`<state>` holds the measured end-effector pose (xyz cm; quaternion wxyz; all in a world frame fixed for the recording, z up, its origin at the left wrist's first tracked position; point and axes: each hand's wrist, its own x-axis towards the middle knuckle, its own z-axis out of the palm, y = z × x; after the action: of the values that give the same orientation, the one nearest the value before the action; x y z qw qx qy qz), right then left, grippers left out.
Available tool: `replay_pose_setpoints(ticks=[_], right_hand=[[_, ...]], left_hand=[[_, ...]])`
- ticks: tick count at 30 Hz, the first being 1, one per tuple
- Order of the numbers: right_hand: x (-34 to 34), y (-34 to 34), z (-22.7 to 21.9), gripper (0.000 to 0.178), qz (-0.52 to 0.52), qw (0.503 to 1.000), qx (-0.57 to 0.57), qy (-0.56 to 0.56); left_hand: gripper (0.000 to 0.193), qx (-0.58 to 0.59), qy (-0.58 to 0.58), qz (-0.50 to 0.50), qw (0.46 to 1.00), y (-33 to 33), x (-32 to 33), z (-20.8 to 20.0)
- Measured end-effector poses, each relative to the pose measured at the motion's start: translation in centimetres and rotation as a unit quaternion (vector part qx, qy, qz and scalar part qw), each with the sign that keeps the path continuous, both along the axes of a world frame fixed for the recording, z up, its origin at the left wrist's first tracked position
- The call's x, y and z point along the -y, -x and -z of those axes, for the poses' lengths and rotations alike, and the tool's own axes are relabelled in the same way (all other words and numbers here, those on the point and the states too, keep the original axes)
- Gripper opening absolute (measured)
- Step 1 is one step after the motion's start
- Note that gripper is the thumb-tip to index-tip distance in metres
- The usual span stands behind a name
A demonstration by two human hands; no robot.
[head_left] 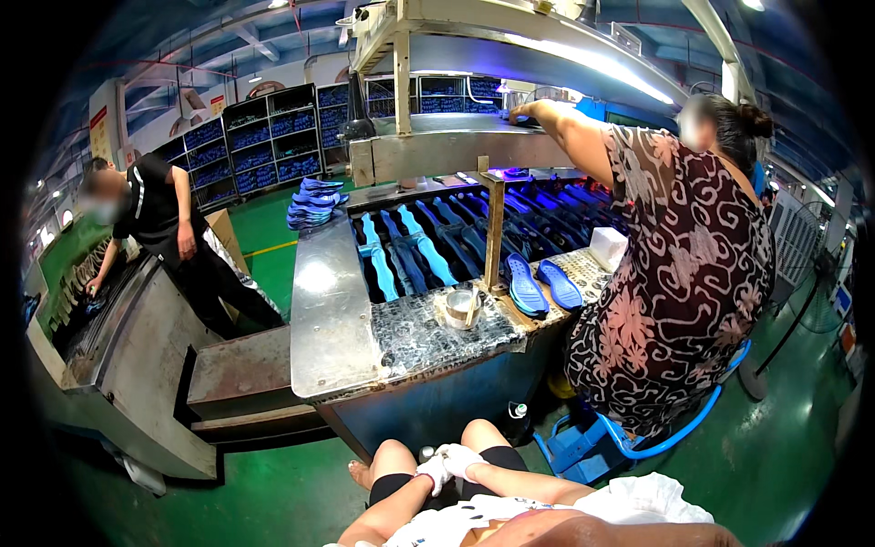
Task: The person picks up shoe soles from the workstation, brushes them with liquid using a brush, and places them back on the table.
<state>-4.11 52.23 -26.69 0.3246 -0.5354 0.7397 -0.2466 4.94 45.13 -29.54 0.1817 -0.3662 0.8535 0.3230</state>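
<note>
My left hand (434,472) and my right hand (461,459), both in white gloves, rest together in my lap between my bare knees. Their fingers are closed against each other, and no object shows in them. A small grey thing (426,452) lies just beyond them, too small to name. In front of me stands a metal-edged workbench (331,342). On its near corner sits a roll of tape (458,308). Blue shoe soles (526,285) lie to the right of it. Rows of light and dark blue strips (432,255) fill the bench's recessed bed.
A co-worker in a patterned top (679,292) sits at the right on a blue chair (697,428), one arm reaching over the bench. Another person in black (164,205) bends over a machine (137,337) at the left. Stacked blue soles (313,205) stand at the bench's far corner.
</note>
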Motion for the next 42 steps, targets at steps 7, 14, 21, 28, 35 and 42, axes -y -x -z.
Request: replay_pose_setpoints(ticks=[7, 14, 21, 28, 35, 42], right_hand=[[-0.1, 0.2, -0.2, 0.027, 0.005, 1.000, 0.025, -0.008], [0.0, 0.3, 0.6, 0.028, 0.007, 1.000, -0.012, 0.002], [0.0, 0.4, 0.8, 0.027, 0.019, 1.000, 0.017, 0.002], [0.5, 0.2, 0.8, 0.025, -0.010, 1.000, -0.007, 0.017], [0.0, 0.3, -0.7, 0.023, 0.003, 1.000, 0.004, 0.023], [0.2, 0.6, -0.7, 0.024, 0.007, 1.000, 0.010, 0.015]], left_hand=[[0.051, -0.012, -0.005, 0.011, 1.000, 0.4, 0.5, 1.5], [0.060, -0.040, 0.006, -0.030, 0.999, 0.7, 0.7, 3.5], [0.064, -0.030, 0.017, -0.025, 0.999, 0.8, 0.5, 2.5], [0.067, 0.000, -0.007, -0.041, 0.999, 0.3, 0.7, 2.3], [0.066, 0.019, -0.044, -0.013, 0.999, 0.1, 0.6, 0.8], [0.057, 0.022, -0.041, 0.004, 0.999, 0.2, 0.1, -3.1]])
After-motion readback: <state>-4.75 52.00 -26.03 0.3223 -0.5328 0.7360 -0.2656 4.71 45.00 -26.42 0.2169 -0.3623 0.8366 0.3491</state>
